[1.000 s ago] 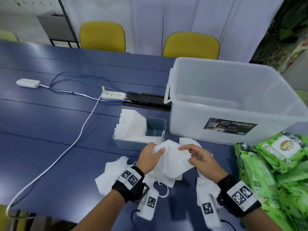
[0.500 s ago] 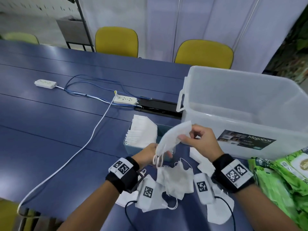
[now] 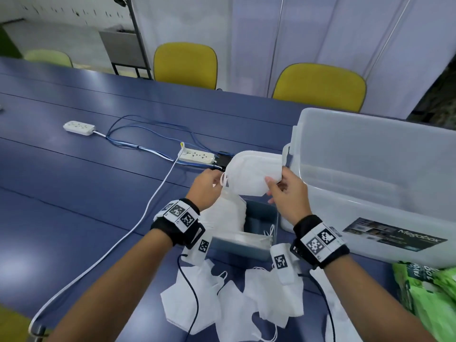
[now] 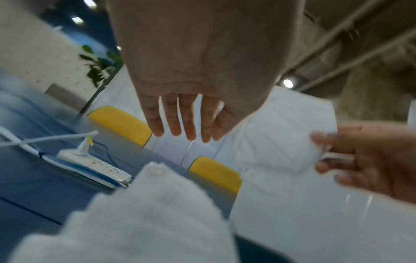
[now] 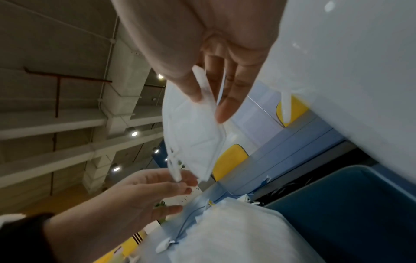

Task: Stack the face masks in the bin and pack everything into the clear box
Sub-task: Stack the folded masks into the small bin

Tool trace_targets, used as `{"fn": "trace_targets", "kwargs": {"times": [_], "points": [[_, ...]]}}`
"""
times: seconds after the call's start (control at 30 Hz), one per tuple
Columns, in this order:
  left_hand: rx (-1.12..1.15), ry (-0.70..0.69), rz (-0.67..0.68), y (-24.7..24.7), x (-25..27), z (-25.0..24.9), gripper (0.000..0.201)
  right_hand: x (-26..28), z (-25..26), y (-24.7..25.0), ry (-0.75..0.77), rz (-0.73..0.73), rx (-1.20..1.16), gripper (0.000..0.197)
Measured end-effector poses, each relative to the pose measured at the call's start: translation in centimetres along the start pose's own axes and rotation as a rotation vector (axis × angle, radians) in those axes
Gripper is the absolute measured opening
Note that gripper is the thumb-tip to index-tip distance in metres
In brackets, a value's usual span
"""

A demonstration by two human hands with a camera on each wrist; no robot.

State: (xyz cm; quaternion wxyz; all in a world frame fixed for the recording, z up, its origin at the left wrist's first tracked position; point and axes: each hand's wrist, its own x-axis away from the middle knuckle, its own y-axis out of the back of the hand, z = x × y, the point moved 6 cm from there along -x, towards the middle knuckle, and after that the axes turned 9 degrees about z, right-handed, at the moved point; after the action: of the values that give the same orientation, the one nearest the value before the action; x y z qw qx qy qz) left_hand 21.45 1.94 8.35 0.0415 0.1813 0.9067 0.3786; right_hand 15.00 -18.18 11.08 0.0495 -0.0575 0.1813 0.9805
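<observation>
I hold one white face mask (image 3: 254,174) flat in the air above the blue-grey bin (image 3: 259,248). My right hand (image 3: 283,193) pinches the mask's right end between thumb and fingers (image 5: 225,110). At the mask's left end my left hand (image 3: 207,186) has straight fingers (image 4: 186,131) that touch the ear loop, with the thumb apart. A stack of masks (image 3: 227,215) stands on edge in the bin's left part. Several loose masks (image 3: 192,299) lie on the table in front of the bin. The clear box (image 3: 370,169) stands open right of the bin.
Green wipe packs (image 3: 431,292) lie at the right front, beside the clear box. Two white power strips (image 3: 197,156) with blue and white cables lie on the blue table (image 3: 74,206) behind and left of the bin. Yellow chairs (image 3: 318,87) stand at the far edge.
Both hands have lifted the mask from just over the loose masks to a spot above the bin. It is now spread flat between them. The left fingers have straightened.
</observation>
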Motion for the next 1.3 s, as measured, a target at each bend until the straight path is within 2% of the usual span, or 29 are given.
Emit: {"fn": "trace_targets", "kwargs": {"times": [0.07,0.17,0.23,0.3,0.37,0.5,0.57,0.73,0.83,1.0,1.17,1.3], "points": [[-0.216,-0.05,0.029,-0.8,-1.2,1.2,0.035,-0.5,-0.5,-0.6,0.045,-0.062,0.106,0.008],[-0.394,-0.011,0.183,-3.0,-2.0,3.0,0.072,-1.4,-1.8,-1.6,0.052,-0.097,0.178,0.017],[-0.427,0.029,0.295,-4.3,-2.0,3.8,0.088,-1.9,-2.7,-2.4,0.031,-0.08,0.171,0.014],[-0.339,0.008,0.344,-4.9,-2.0,4.0,0.096,-2.4,-3.7,-3.1,-0.011,-0.065,0.146,0.014],[-0.216,-0.01,0.335,-4.8,-1.9,4.0,0.091,-2.9,-4.5,-3.4,-0.052,-0.05,0.131,0.013],[-0.111,-0.036,0.206,-4.6,-1.3,4.3,0.06,-3.5,-6.2,-3.4,-0.131,-0.054,0.075,0.015],[-0.05,-0.055,0.126,-4.6,-0.9,4.7,0.056,-3.5,-6.9,-3.4,-0.161,-0.055,0.06,0.013],[-0.083,-0.108,-0.014,-4.3,-0.4,4.8,0.051,-3.2,-7.8,-4.0,-0.186,-0.003,0.037,0.011],[-0.088,-0.121,-0.044,-4.1,0.1,4.6,0.059,-3.0,-7.9,-5.1,-0.152,0.094,0.126,0.013],[-0.053,-0.15,-0.108,-3.8,0.5,4.4,0.044,-3.6,-7.1,-7.1,-0.095,0.24,0.325,0.016],[-0.081,-0.19,-0.14,-3.8,0.7,4.3,0.045,-4.2,-5.9,-9.0,-0.096,0.457,0.612,0.018],[-0.089,-0.19,-0.133,-3.8,0.6,4.2,0.047,-4.6,-5.3,-8.0,-0.063,0.477,0.834,0.02]]}}
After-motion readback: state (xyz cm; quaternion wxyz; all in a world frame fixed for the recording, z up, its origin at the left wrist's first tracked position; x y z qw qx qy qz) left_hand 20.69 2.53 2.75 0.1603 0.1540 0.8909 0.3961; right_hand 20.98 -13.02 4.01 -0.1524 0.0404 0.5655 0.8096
